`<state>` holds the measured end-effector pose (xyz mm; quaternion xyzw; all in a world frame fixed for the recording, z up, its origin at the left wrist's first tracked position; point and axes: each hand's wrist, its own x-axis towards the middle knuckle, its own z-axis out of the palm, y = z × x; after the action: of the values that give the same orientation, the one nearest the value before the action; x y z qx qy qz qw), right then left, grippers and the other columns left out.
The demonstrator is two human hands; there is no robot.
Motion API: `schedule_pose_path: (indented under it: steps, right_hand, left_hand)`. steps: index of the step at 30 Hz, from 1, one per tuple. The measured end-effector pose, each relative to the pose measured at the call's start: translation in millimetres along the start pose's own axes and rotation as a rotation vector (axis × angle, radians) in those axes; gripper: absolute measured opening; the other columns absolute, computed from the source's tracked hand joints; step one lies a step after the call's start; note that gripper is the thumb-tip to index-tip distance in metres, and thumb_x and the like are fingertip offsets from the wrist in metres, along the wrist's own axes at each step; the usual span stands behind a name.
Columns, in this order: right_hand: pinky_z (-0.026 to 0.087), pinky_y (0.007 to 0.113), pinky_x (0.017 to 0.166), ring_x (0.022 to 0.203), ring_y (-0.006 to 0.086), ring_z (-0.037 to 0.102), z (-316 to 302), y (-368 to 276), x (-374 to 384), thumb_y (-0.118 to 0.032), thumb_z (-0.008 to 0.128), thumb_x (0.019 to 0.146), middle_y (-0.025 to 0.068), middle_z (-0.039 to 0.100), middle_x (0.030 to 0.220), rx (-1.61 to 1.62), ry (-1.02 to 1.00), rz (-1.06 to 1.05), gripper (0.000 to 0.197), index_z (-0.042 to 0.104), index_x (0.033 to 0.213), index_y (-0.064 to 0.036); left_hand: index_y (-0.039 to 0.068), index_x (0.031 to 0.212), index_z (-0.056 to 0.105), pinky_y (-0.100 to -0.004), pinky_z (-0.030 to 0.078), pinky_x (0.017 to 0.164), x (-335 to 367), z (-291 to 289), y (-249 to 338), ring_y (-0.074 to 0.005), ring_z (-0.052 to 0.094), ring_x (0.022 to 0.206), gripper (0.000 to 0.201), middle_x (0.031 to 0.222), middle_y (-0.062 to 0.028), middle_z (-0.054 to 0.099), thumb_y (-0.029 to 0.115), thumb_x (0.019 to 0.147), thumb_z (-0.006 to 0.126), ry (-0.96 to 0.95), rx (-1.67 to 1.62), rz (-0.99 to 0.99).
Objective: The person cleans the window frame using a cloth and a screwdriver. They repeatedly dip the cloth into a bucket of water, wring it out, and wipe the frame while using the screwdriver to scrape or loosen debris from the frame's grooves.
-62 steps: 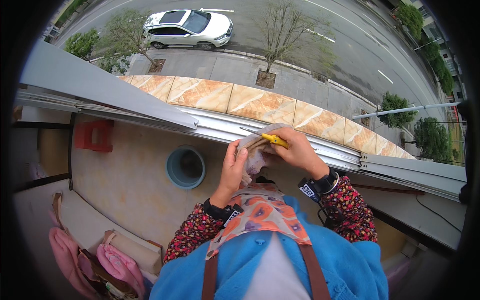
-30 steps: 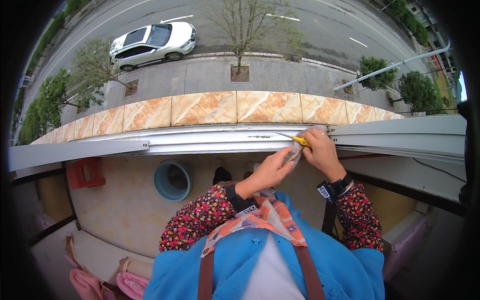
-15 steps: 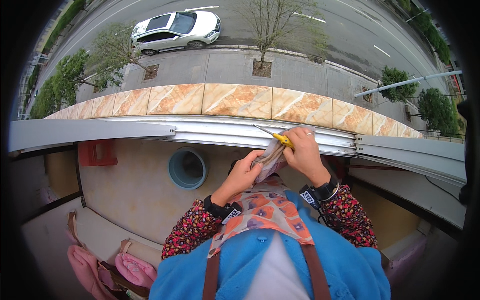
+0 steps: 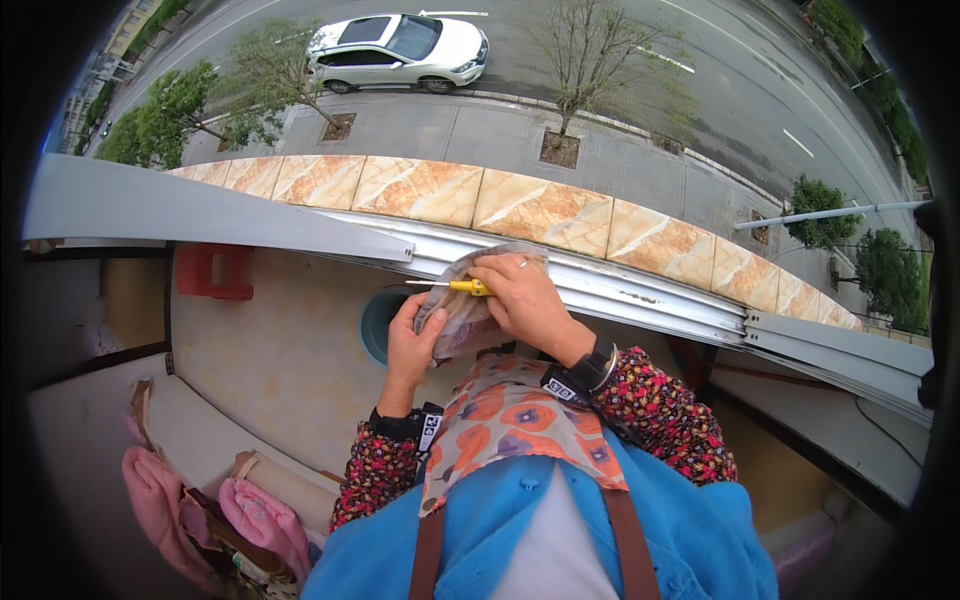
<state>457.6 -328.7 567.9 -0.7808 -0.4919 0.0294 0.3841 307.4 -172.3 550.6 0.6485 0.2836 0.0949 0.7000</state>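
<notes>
My right hand (image 4: 530,308) is closed round the yellow handle of a screwdriver (image 4: 470,288), whose thin metal shaft points left. A damp-looking greyish cloth (image 4: 462,335) is bunched under and behind the tool, partly hidden by my fingers. My left hand (image 4: 408,345) pinches the left edge of this cloth between thumb and fingers, just below the screwdriver's tip. Both hands are at the inner side of the white metal window track (image 4: 600,285), over the near rails.
A blue bucket (image 4: 374,325) stands on the floor left of my hands, partly covered by them. Farther left is a red plastic stool (image 4: 215,272). Sash rails (image 4: 200,215) reach in from both sides. Beyond the tiled ledge (image 4: 540,212) the street lies far below, with a white car (image 4: 400,52).
Both hands have shifted left with the cloth and screwdriver, and the view has turned. The screwdriver now lies nearly level, and the cloth is spread wider between the hands.
</notes>
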Motion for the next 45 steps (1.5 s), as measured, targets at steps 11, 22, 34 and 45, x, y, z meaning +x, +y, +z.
schedule_pose_path:
  steps: [11, 22, 34, 45]
  right_hand:
    - [0.049, 0.039, 0.058, 0.070, 0.0282, 0.061, -36, -39, -13, -0.010, 0.065, 0.089, 0.0080, 0.058, 0.087, -0.179, -0.173, 0.192, 0.047, 0.056, 0.135, -0.0149]
    - [0.054, 0.039, 0.060, 0.081, 0.0297, 0.066, -2, -32, 4, -0.007, 0.060, 0.083, 0.0102, 0.057, 0.097, -0.239, -0.223, 0.122, 0.046, 0.059, 0.128, -0.0178]
    - [0.054, 0.040, 0.059, 0.073, 0.0295, 0.066, -14, -29, -29, -0.005, 0.064, 0.078, 0.0155, 0.057, 0.107, -0.302, -0.258, 0.230, 0.064, 0.051, 0.139, -0.0176]
    - [0.052, 0.042, 0.055, 0.066, 0.0301, 0.061, -134, -3, -193, -0.004, 0.059, 0.080, 0.0098, 0.052, 0.083, -0.480, 0.001, 0.579, 0.060, 0.060, 0.134, -0.0294]
  left_hand:
    - [-0.002, 0.113, 0.064, -0.0226, 0.047, 0.077, 4, -25, -19, -0.0065, 0.058, 0.086, 0.025, 0.096, -0.0012, 0.066, 0.018, 0.097, 0.064, 0.221, -0.091, 0.048]
    - [-0.002, 0.114, 0.063, -0.0225, 0.047, 0.076, 8, -27, -21, -0.0062, 0.058, 0.085, 0.025, 0.096, -0.0010, 0.066, 0.017, 0.098, 0.063, 0.207, -0.166, 0.052]
    - [-0.005, 0.110, 0.067, -0.0239, 0.049, 0.076, 3, -2, -2, -0.0077, 0.059, 0.085, 0.025, 0.095, -0.0031, 0.070, 0.015, 0.096, 0.065, 0.010, 0.105, 0.065]
    - [-0.002, 0.119, 0.067, -0.0225, 0.049, 0.071, -11, 165, 1, -0.0038, 0.058, 0.081, 0.030, 0.092, -0.0016, 0.070, 0.017, 0.096, 0.063, -0.688, 0.242, 0.085]
